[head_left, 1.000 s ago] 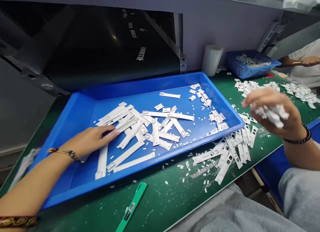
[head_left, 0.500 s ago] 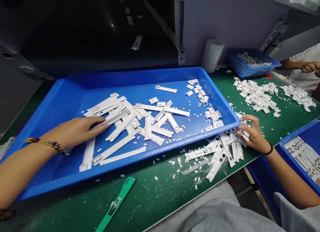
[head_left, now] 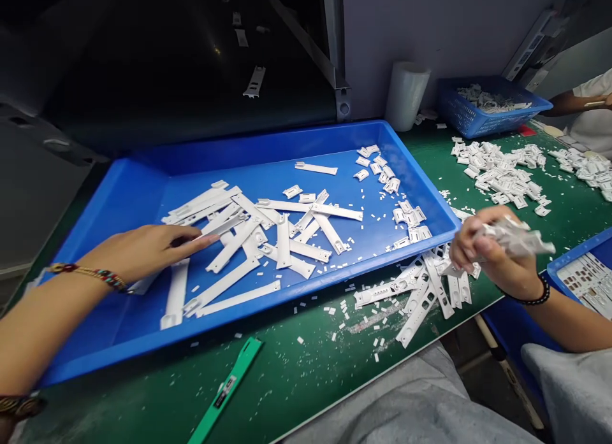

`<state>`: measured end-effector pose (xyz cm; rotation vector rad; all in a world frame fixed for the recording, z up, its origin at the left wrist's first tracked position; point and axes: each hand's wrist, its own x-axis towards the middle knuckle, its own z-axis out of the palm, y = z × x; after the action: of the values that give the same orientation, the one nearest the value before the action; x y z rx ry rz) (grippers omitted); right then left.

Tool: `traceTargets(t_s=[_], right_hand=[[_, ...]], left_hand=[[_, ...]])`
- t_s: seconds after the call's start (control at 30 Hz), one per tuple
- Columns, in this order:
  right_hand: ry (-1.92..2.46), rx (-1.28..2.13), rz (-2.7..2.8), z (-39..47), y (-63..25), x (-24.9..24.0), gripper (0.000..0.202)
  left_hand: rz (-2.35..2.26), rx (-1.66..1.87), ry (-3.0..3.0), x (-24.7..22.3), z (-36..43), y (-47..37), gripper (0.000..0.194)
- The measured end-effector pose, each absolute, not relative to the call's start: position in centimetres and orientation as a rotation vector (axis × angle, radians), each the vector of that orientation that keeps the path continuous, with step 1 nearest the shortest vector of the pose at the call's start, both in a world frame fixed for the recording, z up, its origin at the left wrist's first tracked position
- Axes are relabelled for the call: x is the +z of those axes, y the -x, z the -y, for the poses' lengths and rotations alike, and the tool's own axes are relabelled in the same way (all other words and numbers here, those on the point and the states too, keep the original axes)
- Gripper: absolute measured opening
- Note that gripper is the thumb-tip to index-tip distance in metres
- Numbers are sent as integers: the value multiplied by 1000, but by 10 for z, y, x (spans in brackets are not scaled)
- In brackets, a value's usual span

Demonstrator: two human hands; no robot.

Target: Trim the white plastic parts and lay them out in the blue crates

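My left hand (head_left: 157, 246) reaches into the large blue tray (head_left: 71, 240), its thumb and fingers closed at the near end of a long white plastic strip (head_left: 224, 225) that rests on the pile. More white strips (head_left: 239, 278) lie criss-crossed around it. Raised beyond the tray's right corner, my right hand (head_left: 497, 256) is closed around a bunch of small white plastic pieces (head_left: 516, 237), which stick out past the fingers. Beneath that hand, white strips with holes (head_left: 418, 313) lie heaped on the green table.
A green-handled tool (head_left: 229, 386) lies in front of the tray. Small white parts (head_left: 502, 170) are piled at the right, near a blue basket (head_left: 478, 122) and a plastic roll (head_left: 406, 97). A dark conveyor belt (head_left: 191, 113) stands behind. At far right is another person's arm (head_left: 578, 103).
My right hand has lifted from the tray's corner towards me and to the right, carrying the small white pieces. My left hand has barely moved. The view has shifted slightly.
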<state>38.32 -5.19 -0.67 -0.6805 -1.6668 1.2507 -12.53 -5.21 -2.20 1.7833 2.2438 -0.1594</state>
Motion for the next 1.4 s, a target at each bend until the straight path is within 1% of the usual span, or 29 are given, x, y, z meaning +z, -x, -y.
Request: traceTargets(t_s=[0.07, 0.13, 0.2, 0.23, 0.3, 0.37, 0.43, 0.5, 0.6, 0.7, 0.77, 0.83, 0.93, 1.0, 1.13, 1.3, 1.4], right_hand=[[709, 1586, 1487, 47, -365, 4, 15], [762, 1829, 1350, 41, -351, 11, 18], [794, 1966, 1274, 37, -339, 14, 16], [795, 2010, 1261, 35, -333, 14, 15], [760, 2083, 1260, 35, -321, 13, 16], [678, 2128, 1271, 37, -309, 10, 18], [593, 2134, 1282, 40, -298, 9, 17], [549, 2097, 1311, 42, -289, 10, 17], [584, 1986, 1389, 40, -277, 16, 21], [658, 1875, 1425, 28, -267, 24, 24], [662, 1899, 1449, 15, -260, 28, 28], [626, 1997, 1508, 1, -254, 31, 32], [544, 2081, 1611, -20, -245, 33, 28], [510, 2031, 1667, -31, -238, 33, 25], [516, 1885, 1763, -51, -224, 28, 32], [568, 1863, 1733, -70, -213, 8, 36], [579, 1859, 1719, -77, -212, -3, 35]], left_hand=[[-2223, -304, -1794, -12, 48, 125, 79], [-2223, -336, -1858, 1, 45, 119, 83], [-2190, -235, -1957, 17, 43, 100, 85], [-2118, -128, -1989, 25, 44, 86, 82], [-1892, 134, -1942, 37, 50, 47, 72], [-1564, 255, -1928, 42, 59, 2, 62], [-1223, 287, -1952, 39, 68, -40, 49], [-1045, 389, -1968, 33, 74, -71, 37], [-935, 548, -1865, 23, 71, -93, 31], [-933, 647, -1709, 16, 58, -95, 25], [-950, 710, -1597, 13, 49, -90, 25], [-978, 768, -1501, 10, 42, -82, 28], [-1042, 846, -1399, 5, 35, -68, 31], [-1070, 898, -1354, 3, 33, -58, 33], [-1138, 984, -1293, -2, 25, -37, 33], [-1263, 1054, -1182, -15, 13, -18, 29], [-1273, 1017, -1178, -20, 11, -17, 26]])
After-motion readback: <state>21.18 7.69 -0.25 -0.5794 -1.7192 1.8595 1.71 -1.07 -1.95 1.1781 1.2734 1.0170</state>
